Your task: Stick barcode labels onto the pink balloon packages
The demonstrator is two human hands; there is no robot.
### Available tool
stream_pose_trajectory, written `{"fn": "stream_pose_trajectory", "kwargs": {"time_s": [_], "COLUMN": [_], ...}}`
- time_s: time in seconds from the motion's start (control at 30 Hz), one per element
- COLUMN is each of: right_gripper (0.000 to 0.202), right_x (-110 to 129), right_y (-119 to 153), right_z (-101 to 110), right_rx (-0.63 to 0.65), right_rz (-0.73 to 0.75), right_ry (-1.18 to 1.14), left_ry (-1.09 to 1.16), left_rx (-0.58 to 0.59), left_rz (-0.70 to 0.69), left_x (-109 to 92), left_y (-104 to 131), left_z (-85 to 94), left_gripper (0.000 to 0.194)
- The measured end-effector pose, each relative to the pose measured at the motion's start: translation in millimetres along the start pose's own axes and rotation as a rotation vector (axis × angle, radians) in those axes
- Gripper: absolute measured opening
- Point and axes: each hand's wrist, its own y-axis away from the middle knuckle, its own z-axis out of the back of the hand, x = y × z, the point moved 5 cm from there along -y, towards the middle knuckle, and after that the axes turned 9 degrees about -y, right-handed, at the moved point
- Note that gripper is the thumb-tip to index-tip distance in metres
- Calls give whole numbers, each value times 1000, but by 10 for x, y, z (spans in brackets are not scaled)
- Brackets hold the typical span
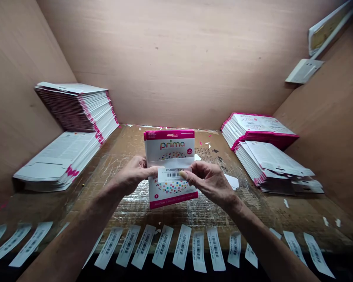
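Note:
A white and pink "prima" packet [176, 191] with coloured dots is held upright above the middle of the work surface; a second one seems to show behind its left edge. My left hand [133, 174] grips the packet's left side, its thumb on the front. Across the packet's front lies a white barcode label [167, 175]. My right hand [210, 180] pinches the label's right end with thumb and index finger, close to the packet's right edge.
Barcode labels [182, 247] hang in a row along the front edge. Stacks of flat packets stand at the left [55, 156] and right [259, 127]. Paper scraps [231, 181] lie on the taped cardboard surface [106, 207]. Wooden panels [170, 58] enclose the back and sides.

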Motion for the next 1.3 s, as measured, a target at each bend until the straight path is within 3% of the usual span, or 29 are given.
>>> {"fn": "stream_pose_trajectory", "kwargs": {"time_s": [0.2, 0.5, 0.7, 0.8, 0.9, 0.97, 1.03, 1.13, 1.23, 1.3], "right_gripper": [39, 38, 39, 61, 63, 58, 58, 53, 57, 56], "right_x": [-192, -303, -288, -375, -564, -613, -575, -450, -433, -558], "right_y": [-117, -186, -168, -175, -221, -237, -237, -181, -32, 113], "right_z": [124, 110, 132, 151, 60, 34, 123, 366, 558, 636], "right_rx": [-49, -93, -364, -475, -380, -358, -421, -503, -445, -402], "right_rz": [-11, 16, 14, -11, -152, -217, -207, -148, -68, -78], "right_ry": [86, 282, 736, 497, -32, -226, -205, 27, 94, 48], "left_ry": [10, -17, -32, -1, -24, -63, -92, -67, 61, 140], "left_rx": [12, -16, -80, -61, -20, 12, 28, -107, -167, -160], "left_rz": [10, 1, 43, 33, 49, 104, 172, 196, 155, 116], "left_x": [6, 78, 61, 38, 29, 57, 102, 100, 10, -63], "left_y": [-24, -66, -86, -113, -142, -180, -249, -376, -490, -590], "left_z": [-69, -29, -53, -87, -111, -136, -188, -287, -481, -616], "left_gripper": [32, 35, 34, 36, 40, 42, 47, 51, 43, 41]}}
